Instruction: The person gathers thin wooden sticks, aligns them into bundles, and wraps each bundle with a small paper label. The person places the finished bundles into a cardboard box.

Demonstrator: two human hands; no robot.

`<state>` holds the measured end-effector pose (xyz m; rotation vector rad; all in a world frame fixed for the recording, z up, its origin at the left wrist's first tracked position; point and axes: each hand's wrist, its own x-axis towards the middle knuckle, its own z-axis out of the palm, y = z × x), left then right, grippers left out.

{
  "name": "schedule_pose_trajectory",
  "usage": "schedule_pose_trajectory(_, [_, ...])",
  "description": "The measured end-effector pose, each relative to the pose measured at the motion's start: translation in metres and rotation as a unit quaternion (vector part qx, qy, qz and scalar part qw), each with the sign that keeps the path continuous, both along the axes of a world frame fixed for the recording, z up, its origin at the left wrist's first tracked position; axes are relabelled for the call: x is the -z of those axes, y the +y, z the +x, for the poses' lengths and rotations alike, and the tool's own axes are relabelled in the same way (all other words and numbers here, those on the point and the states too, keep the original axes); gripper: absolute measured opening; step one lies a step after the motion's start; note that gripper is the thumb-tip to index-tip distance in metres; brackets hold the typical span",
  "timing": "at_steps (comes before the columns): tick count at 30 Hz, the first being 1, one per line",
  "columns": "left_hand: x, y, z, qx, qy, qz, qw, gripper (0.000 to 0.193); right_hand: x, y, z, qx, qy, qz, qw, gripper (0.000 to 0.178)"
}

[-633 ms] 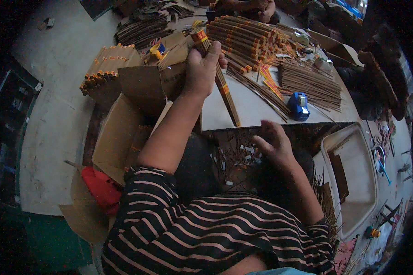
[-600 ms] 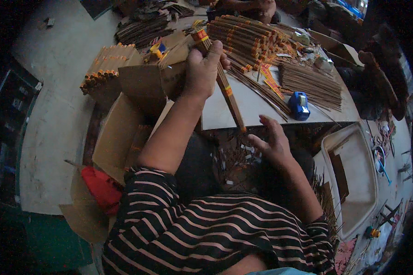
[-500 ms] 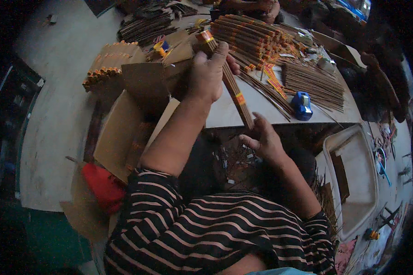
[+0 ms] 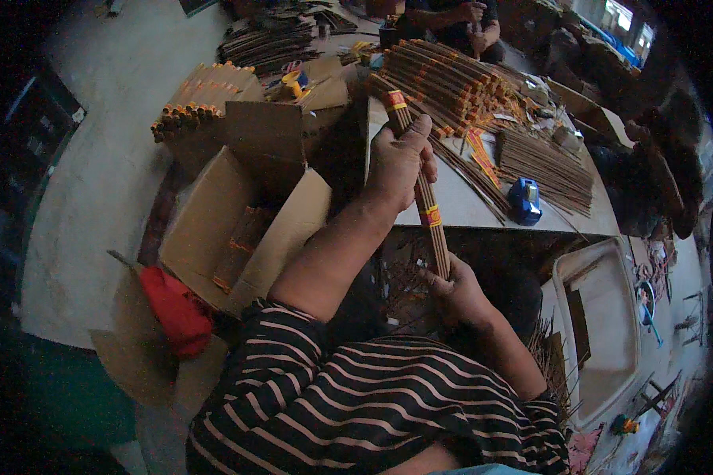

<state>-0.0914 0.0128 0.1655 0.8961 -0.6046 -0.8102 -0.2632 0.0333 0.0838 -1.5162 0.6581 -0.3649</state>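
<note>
A slim bundle of incense sticks (image 4: 428, 196), brown with red-and-yellow paper bands, slants over the near edge of the white table (image 4: 384, 214). Wrapped around its upper part is my left hand (image 4: 398, 165), just below the top band. My right hand (image 4: 461, 296) grips the lower end between thumb and fingers. Beyond them a pile of similar banded bundles (image 4: 432, 75) lies on the table. Loose sticks (image 4: 545, 170) and red-and-yellow paper strips (image 4: 480, 154) are spread to its right, with a blue tape dispenser (image 4: 524, 199) near the edge.
At my left an open cardboard box (image 4: 297, 226) holds several bundles (image 4: 244, 237); more bundles (image 4: 202, 99) are stacked behind it. A red cloth-like item (image 4: 176, 313) lies beside the box. A white plastic tub (image 4: 634, 317) stands at right. Another person's hands (image 4: 477, 24) show across the table.
My right hand has closed on the bundle's lower end, where it was open beside it before. The bundle and my left hand sit lower and farther right in the picture; the view has shifted.
</note>
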Motion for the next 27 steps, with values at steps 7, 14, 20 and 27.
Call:
schedule_pose_trajectory(7, [0.007,0.019,0.021,0.121,0.091,-0.107,0.983,0.028,-0.03,0.001,0.0,-0.137,0.006,0.199,0.97,0.021])
schedule_pose_trajectory(14, [0.016,0.033,0.03,0.201,0.069,-0.118,0.97,0.029,-0.031,0.003,0.016,-0.168,-0.053,0.279,0.944,0.023])
schedule_pose_trajectory(20, [0.018,0.067,0.054,0.179,0.03,-0.04,0.983,0.031,-0.028,0.007,0.056,-0.147,-0.109,0.146,0.972,0.031])
schedule_pose_trajectory(27, [-0.019,0.114,0.243,-0.104,-0.43,0.115,0.889,0.04,-0.008,-0.011,0.053,0.042,0.031,0.027,0.998,0.021])
